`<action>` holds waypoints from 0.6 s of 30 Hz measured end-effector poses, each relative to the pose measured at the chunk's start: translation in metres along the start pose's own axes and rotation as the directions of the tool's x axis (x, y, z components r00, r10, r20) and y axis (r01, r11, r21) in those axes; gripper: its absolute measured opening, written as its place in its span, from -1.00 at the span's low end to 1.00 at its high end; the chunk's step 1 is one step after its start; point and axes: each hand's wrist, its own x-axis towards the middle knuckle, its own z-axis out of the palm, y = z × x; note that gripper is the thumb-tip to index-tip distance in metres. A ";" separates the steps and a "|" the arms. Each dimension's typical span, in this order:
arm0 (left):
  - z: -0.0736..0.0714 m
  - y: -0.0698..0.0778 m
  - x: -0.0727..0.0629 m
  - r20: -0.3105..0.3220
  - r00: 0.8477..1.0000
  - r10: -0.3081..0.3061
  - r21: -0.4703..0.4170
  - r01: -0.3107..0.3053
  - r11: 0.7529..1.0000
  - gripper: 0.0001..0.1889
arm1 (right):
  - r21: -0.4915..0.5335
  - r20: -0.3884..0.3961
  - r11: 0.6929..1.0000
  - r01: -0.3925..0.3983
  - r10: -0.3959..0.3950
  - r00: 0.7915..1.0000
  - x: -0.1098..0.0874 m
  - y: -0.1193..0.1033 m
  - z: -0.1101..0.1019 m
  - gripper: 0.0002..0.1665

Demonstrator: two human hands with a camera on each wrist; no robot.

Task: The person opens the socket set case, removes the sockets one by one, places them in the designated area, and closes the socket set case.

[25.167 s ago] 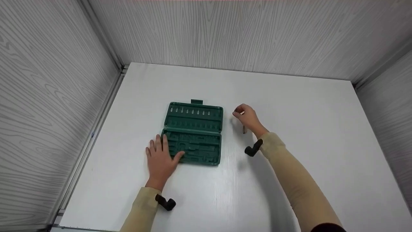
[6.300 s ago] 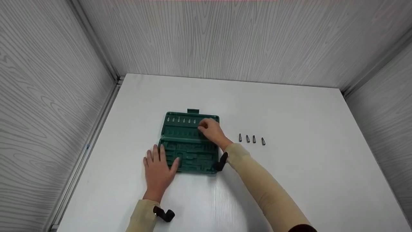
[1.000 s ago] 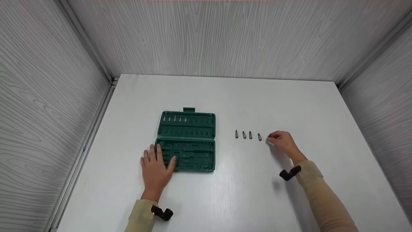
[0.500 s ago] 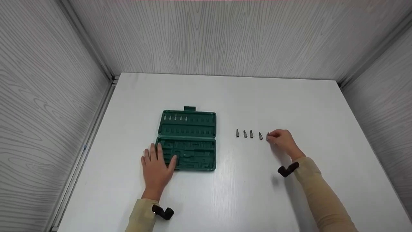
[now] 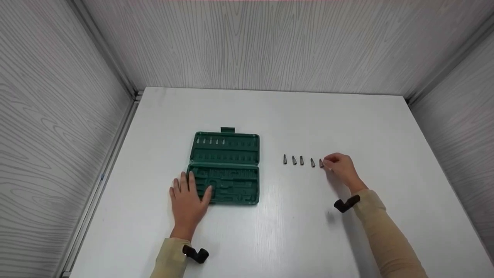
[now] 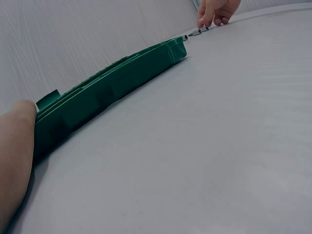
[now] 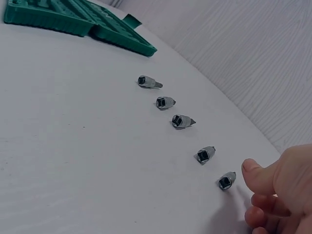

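An open green bit case lies flat on the table, several bits still seated in its upper row. My left hand rests at the case's lower left corner, fingers straight, thumb over the edge. To the right, several metal bit sockets stand apart in a row, lying on their sides with square holes facing the near side. My right hand is beside the rightmost bit socket. In the right wrist view, a gap shows between the thumb and that socket, and the loosely curled fingers hold nothing.
The white table is bounded by a grey wood-grain panel at the back and others at both sides. The case's latch tab sticks out at its far edge. Black camera mounts sit on both wrists.
Earlier, the right hand worked in the case lid; then it set another bit socket at the row's right end and let go of it. The left hand stays at the case.
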 end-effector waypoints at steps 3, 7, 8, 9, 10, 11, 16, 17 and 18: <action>0.001 -0.001 0.000 -0.003 1.000 0.001 0.000 -0.001 1.000 -0.13 | 0.054 -0.019 0.999 -0.001 0.002 1.000 -0.002 0.000 -0.002 -0.61; 0.000 -0.003 0.000 -0.013 1.000 0.001 0.005 -0.001 1.000 -0.13 | 0.081 -0.033 0.995 0.059 -0.056 0.998 -0.003 -0.005 -0.002 -0.62; -0.001 -0.003 0.000 -0.014 1.000 0.000 0.004 0.000 1.000 -0.13 | 0.085 -0.033 0.994 0.074 -0.072 0.997 -0.003 -0.008 -0.001 -0.63; -0.001 -0.002 0.000 -0.014 1.000 -0.002 0.004 0.002 1.000 -0.13 | 0.089 -0.033 0.993 0.084 -0.081 0.996 -0.004 -0.010 0.000 -0.64; -0.002 -0.002 0.000 -0.011 1.000 -0.004 0.004 0.004 1.000 -0.13 | 0.085 -0.031 0.992 0.091 -0.089 0.996 -0.004 -0.013 0.001 -0.64; -0.002 -0.002 0.000 -0.008 1.000 -0.006 0.004 0.006 1.000 -0.13 | 0.083 -0.031 0.992 0.096 -0.094 0.995 -0.005 -0.016 0.003 -0.65; -0.004 0.000 -0.001 0.002 1.000 -0.014 0.003 0.014 1.000 -0.13 | 0.055 -0.009 0.992 0.112 -0.111 0.994 -0.007 -0.033 0.017 -0.70; -0.005 0.000 -0.001 0.002 1.000 -0.014 0.003 0.014 1.000 -0.13 | 0.047 -0.002 0.991 0.121 -0.121 0.993 -0.007 -0.036 0.021 -0.71; -0.005 0.000 -0.001 0.000 1.000 -0.012 0.003 0.012 1.000 -0.14 | 0.044 0.008 0.991 0.126 -0.126 0.992 -0.007 -0.040 0.025 -0.71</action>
